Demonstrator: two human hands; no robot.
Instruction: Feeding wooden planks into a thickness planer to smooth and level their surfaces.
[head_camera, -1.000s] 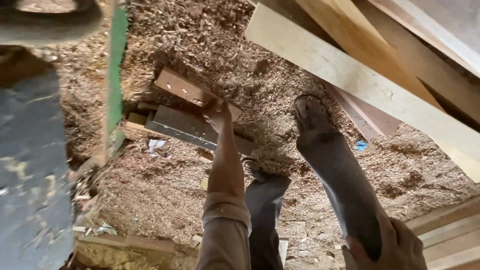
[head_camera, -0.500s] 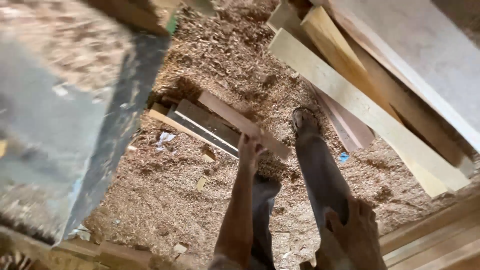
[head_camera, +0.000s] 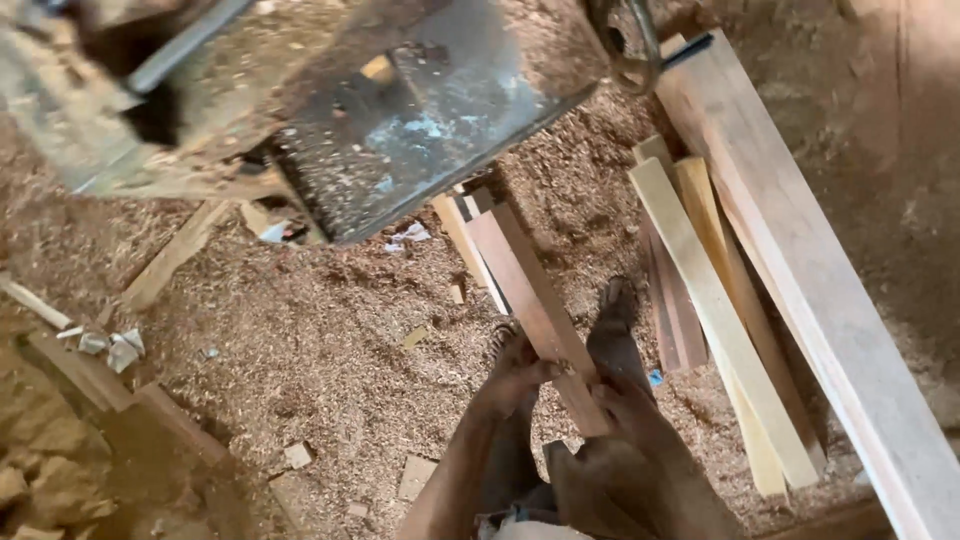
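Note:
My left hand (head_camera: 515, 375) grips a reddish-brown wooden plank (head_camera: 525, 285) near its close end. The plank slants up and away over the sawdust toward the machine. My right hand (head_camera: 628, 398) is closed on the same end from the right side. My bare foot (head_camera: 615, 320) stands on the sawdust just right of the plank. More short boards (head_camera: 462, 230) lie under the plank's far end.
A worn metal machine table (head_camera: 430, 110) fills the top centre. Long pale planks (head_camera: 705, 300) and a wide reddish board (head_camera: 800, 270) lie on the right. Sawdust covers the floor (head_camera: 320, 340), with small offcuts (head_camera: 415, 475) and a board (head_camera: 165, 265) at left.
My left hand, which was reaching for the boards on the floor, now holds the reddish plank. My right hand left my knee and joined it. The view swung right.

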